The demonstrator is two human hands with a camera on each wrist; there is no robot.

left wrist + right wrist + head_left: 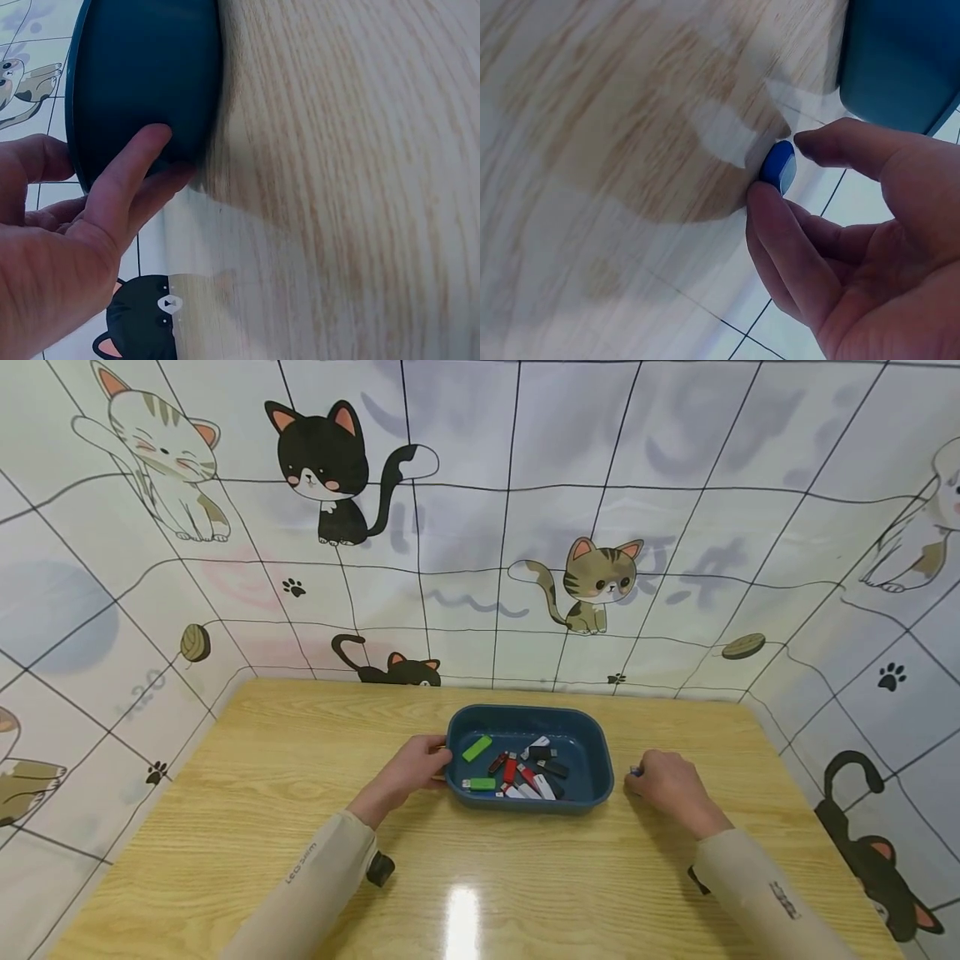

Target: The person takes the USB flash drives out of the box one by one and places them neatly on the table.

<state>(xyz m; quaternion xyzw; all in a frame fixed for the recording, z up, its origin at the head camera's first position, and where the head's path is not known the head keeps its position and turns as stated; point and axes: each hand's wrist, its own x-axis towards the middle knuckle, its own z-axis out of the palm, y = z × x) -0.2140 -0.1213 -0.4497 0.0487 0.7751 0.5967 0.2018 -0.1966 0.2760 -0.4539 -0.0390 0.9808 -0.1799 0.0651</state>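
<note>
A dark blue plastic tub (530, 805) stands on the table with several USB sticks in it, among them a red one (510, 768) and a green one (477, 748). My left hand (407, 768) grips the tub's left end, with one digit at the rim and other fingers (126, 180) along its outer wall. To the right of the tub, my right hand (670, 785) holds a small blue USB stick (778, 166) close over the tabletop, between the thumb and the curled fingers. Most of that stick's far side is hidden.
Light wood-grain table (247, 760) spreads around the tub. Behind it and along both sides rises a white backdrop (465, 527) with cat drawings and grid lines. More white, black and red sticks lie jumbled in the tub's middle.
</note>
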